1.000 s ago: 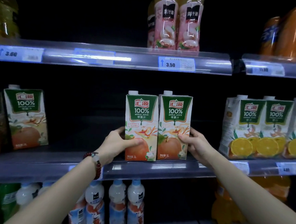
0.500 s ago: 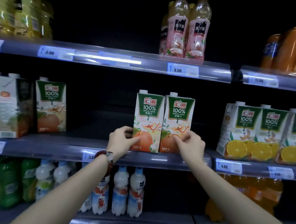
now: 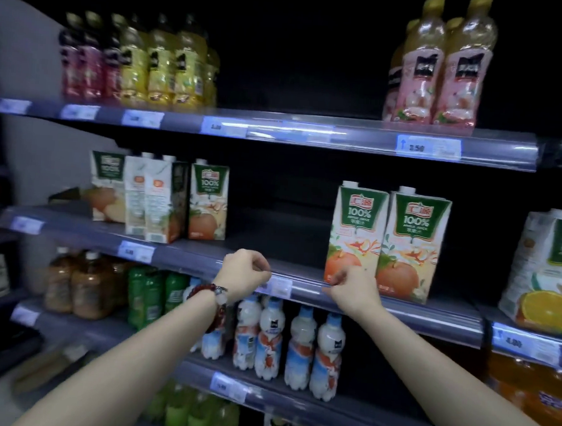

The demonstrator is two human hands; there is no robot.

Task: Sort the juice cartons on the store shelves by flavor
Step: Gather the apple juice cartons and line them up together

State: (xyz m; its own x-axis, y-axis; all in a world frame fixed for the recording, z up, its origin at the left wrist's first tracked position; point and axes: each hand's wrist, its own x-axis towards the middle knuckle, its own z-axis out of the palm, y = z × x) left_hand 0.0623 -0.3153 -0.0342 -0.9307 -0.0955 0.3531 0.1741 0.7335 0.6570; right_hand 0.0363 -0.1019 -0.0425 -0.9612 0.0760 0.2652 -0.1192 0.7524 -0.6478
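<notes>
green-topped apple cartons: two together; both hands' fingers curled loosely, grasping nothing.

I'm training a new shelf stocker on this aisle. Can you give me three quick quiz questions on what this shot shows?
1. True or false: the left hand is gripping a carton.
2. What fruit is pictured on the carton at the far right? A) peach B) orange C) grape
3. How many apple juice cartons stand side by side just behind the right hand?

Key:
1. False; both hands are loosely curled at the shelf edge, holding nothing.
2. B.
3. Two.
</notes>
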